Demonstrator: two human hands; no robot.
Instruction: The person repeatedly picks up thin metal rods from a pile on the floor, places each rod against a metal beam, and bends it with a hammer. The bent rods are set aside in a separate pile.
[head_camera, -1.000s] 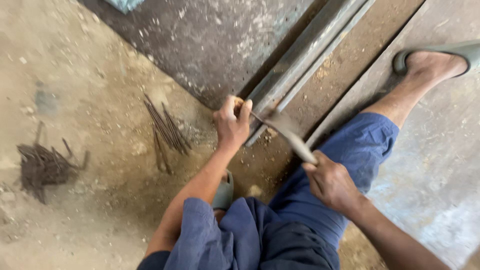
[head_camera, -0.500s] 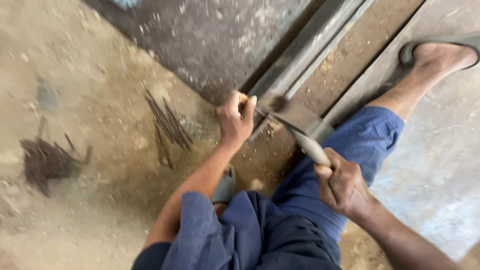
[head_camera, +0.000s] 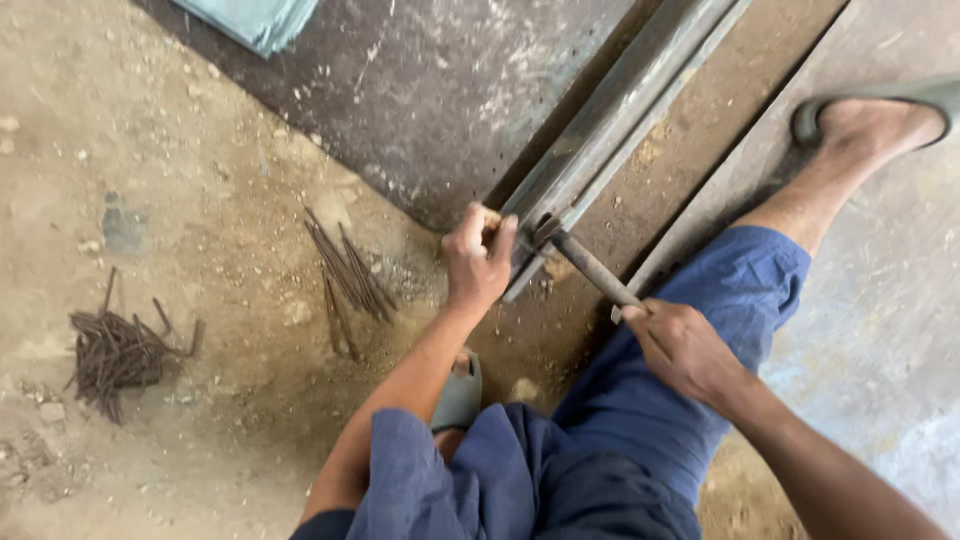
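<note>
At the far left of the frame a heap of bent nails (head_camera: 115, 352) lies on the dirt floor (head_camera: 200, 150); nearer the centre lies a loose row of straighter nails (head_camera: 345, 272). The left hand (head_camera: 478, 260) is pinched shut on something small against the end of a steel rail (head_camera: 620, 110). Lower right, the right hand (head_camera: 685, 345) is clamped around a hammer (head_camera: 595, 268) whose head meets the rail's end

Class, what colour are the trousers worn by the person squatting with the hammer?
Blue: the loose cloth trousers show best in the head view.
</note>
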